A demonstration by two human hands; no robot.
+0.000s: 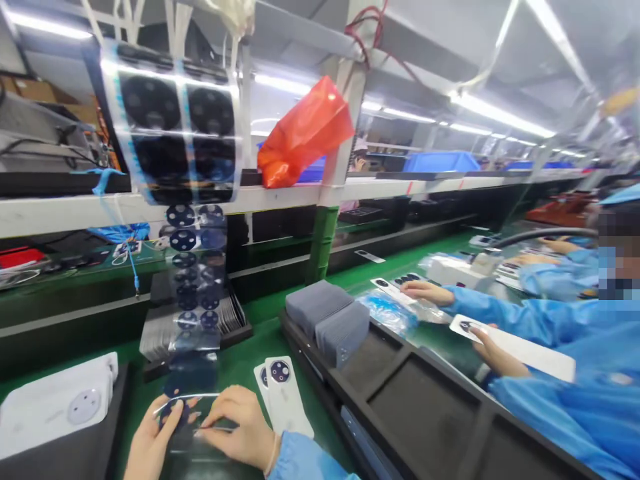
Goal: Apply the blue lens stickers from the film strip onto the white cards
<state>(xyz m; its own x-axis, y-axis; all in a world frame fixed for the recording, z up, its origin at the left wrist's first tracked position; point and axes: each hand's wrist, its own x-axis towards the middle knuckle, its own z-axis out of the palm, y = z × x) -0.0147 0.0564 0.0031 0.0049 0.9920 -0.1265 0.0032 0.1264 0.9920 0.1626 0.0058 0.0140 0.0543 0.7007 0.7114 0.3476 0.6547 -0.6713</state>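
Observation:
A clear film strip (197,343) with dark round camera-shaped stickers in two columns hangs in front of me and curls at its lower end. My left hand (155,437) grips that end, its thumb over one dark round sticker (174,412). Thumb and forefinger of my right hand (243,423) are pinched at the film's edge, just right of the left hand; the exact contact is partly hidden. Beside my right hand lie two white phone-back-shaped panels (287,397), each with a dark round sticker near its top.
On the left, white panels (55,407) rest on a black tray. A rack of thin sheets (233,313) stands behind the strip. To the right is a black divided tray (425,407) with grey card stacks (325,313). A co-worker in blue sleeves (545,400) holds a white panel.

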